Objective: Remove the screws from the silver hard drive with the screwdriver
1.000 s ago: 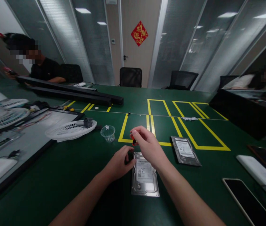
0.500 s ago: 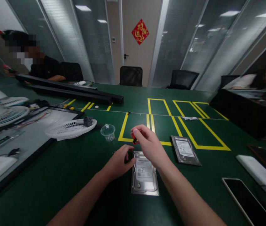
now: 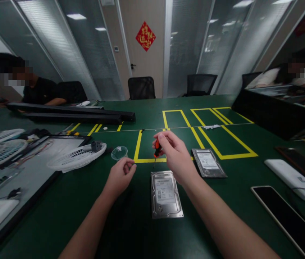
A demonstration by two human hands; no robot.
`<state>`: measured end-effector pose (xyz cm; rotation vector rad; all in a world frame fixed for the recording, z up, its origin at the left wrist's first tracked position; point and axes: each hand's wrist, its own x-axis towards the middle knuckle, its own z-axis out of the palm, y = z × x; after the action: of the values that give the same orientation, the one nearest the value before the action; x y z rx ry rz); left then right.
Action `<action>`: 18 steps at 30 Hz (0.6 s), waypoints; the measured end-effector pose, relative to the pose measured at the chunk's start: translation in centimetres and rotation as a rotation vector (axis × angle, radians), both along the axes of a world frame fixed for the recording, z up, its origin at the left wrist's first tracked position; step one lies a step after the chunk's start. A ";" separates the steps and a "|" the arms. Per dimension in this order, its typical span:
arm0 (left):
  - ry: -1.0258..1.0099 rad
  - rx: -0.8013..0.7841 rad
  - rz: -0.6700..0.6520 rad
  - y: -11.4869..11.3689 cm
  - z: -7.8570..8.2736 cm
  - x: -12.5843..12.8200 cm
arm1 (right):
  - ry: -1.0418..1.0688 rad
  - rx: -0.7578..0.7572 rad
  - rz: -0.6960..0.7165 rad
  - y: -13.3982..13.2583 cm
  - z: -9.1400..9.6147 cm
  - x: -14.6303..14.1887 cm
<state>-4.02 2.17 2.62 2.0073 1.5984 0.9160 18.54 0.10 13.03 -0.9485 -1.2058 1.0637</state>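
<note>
My right hand [image 3: 175, 153] grips a small red-and-black screwdriver [image 3: 157, 148]. Its thin shaft points down, above the far edge of a silver hard drive [image 3: 165, 196] that lies label up on the green table. My left hand [image 3: 120, 177] is closed, thumb against curled fingers, just in front of a clear plastic cup [image 3: 118, 152]. Whatever may be between those fingers is too small or hidden. A second hard drive [image 3: 208, 162] lies to the right, beyond my right forearm.
To the left are a flat panel [image 3: 41, 162] and a white fan grille [image 3: 77, 158]. On the right lie a phone [image 3: 284, 219], a white power bank [image 3: 294, 180] and a black case [image 3: 265, 111]. Yellow tape marks the table. Two people sit across it.
My left hand has moved left, away from the hard drive to the cup. My right hand is lifted a little with the screwdriver, whose shaft now shows. The camera view has shifted.
</note>
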 end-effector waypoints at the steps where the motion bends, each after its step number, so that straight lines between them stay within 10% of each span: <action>1: 0.018 -0.017 -0.010 0.2 0.1 -0.4 | -0.001 0.000 0.007 0.0 0.1 0.1; 8: 0.182 -0.163 -0.153 0.1 1.0 -2.6 | -0.156 0.070 -0.028 -0.6 -0.6 1.5; 18: 0.300 -0.184 -0.065 -0.2 -0.4 -2.0 | -0.595 0.446 -0.483 -3.7 -6.8 5.7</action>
<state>-6.01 1.98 2.23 2.1251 1.6890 0.4392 24.23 -3.57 6.19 -1.1515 -1.5023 0.1053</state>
